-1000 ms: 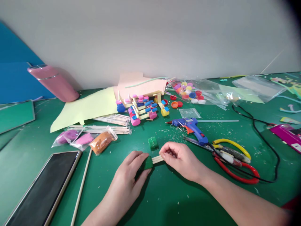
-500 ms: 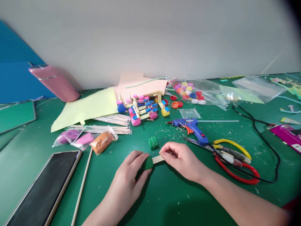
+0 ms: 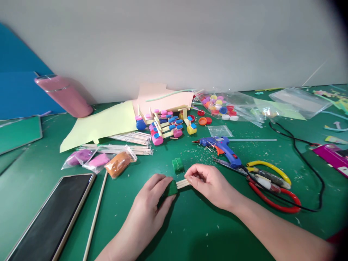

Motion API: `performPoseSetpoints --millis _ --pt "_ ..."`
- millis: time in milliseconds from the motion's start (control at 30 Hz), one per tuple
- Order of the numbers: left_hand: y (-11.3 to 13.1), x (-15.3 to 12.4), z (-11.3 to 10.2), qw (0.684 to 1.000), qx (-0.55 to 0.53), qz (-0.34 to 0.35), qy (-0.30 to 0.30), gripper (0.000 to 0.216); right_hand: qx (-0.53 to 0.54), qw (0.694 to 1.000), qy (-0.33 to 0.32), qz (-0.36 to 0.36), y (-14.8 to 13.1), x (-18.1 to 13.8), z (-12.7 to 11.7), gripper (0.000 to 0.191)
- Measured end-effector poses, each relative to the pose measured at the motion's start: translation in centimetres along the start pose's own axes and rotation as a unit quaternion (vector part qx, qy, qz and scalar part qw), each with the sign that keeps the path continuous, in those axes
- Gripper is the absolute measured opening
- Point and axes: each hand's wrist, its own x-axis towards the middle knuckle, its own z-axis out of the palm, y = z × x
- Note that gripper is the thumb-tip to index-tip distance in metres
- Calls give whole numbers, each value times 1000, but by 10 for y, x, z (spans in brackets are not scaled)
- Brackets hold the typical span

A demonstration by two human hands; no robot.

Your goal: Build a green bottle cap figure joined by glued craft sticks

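My left hand (image 3: 150,206) rests on the green mat with its fingers closed round a small green block (image 3: 172,188). Short pale wooden sticks (image 3: 182,183) poke out of that block to the right. My right hand (image 3: 209,185) pinches the free ends of those sticks with thumb and fingertips. A second small green block (image 3: 177,165) lies loose just beyond both hands.
A blue glue gun (image 3: 223,146), yellow-handled and red-handled pliers (image 3: 272,181) and a black cord lie to the right. A phone (image 3: 51,217) and a long wooden stick (image 3: 95,214) lie on the left. Clay bags (image 3: 103,161), stick bundles, a bottle-cap model (image 3: 163,125), bagged caps and coloured paper lie behind.
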Motion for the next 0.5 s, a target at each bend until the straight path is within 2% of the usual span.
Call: performPoseSetpoints --millis 500 --pt "-1 1 0 997 67 48 11 25 -50 999 3 -15 -3 -1 -1 11"
